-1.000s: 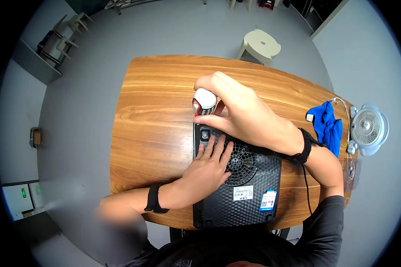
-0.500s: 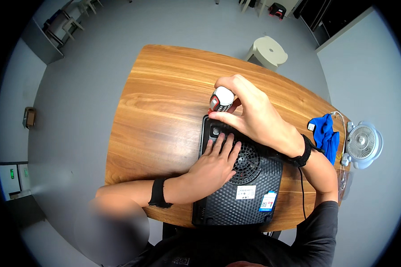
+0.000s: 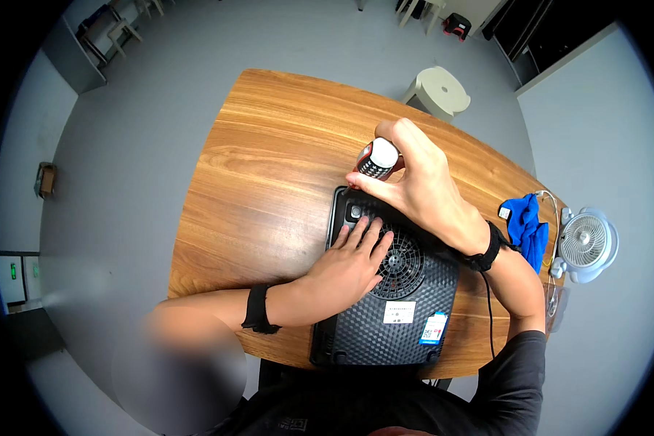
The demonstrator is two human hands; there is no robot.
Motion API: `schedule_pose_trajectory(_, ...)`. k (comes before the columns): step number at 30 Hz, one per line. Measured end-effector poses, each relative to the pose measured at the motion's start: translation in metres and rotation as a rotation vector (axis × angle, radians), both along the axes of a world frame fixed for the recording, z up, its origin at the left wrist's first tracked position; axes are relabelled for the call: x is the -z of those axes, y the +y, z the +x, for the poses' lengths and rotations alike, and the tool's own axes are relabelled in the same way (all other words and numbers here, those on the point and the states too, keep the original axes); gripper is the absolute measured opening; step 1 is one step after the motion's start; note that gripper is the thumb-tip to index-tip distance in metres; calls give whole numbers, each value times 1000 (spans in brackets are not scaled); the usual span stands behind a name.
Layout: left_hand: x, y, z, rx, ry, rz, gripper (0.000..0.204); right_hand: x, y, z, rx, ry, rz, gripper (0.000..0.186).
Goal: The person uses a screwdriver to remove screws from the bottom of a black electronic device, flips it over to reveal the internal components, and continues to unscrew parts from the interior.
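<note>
A black laptop cooling pad (image 3: pixel 407 338) lies underside up on the wooden table (image 3: pixel 269 145), with a round fan grille, a square part and labels on it. My right hand (image 3: pixel 425 189) grips a screwdriver-like tool (image 3: pixel 377 159) with a white cap and red-and-black body, held tilted over the pad's upper left corner; its tip is hard to make out. My left hand (image 3: pixel 341 272) rests open on the pad, fingers spread beside the square part and partly over the grille.
A blue cloth (image 3: pixel 527 232), a cable (image 3: pixel 490 312) and a small light-blue fan (image 3: pixel 585 243) are at the right. A cream stool (image 3: pixel 443 91) stands behind the table. Chairs and a cardboard box (image 3: pixel 46 180) are farther off.
The camera view has shifted. My right hand has tilted the tool's top further right relative to the pad's corner. My left hand stays on the pad.
</note>
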State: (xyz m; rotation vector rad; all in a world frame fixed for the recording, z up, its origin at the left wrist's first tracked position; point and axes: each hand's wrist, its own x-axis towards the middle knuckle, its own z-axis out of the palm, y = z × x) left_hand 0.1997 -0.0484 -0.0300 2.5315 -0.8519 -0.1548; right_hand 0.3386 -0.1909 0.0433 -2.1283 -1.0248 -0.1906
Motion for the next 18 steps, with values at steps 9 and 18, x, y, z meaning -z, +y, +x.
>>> schedule_pose_trajectory(9, 0, 2, -1, -6, 15, -13, 70, 3, 2, -2, -1, -28, 8, 48)
schedule_pose_trajectory(18, -26, 25, 17, -100, 169, -139, 42, -36, 6, -3, -111, 105, -242, 35)
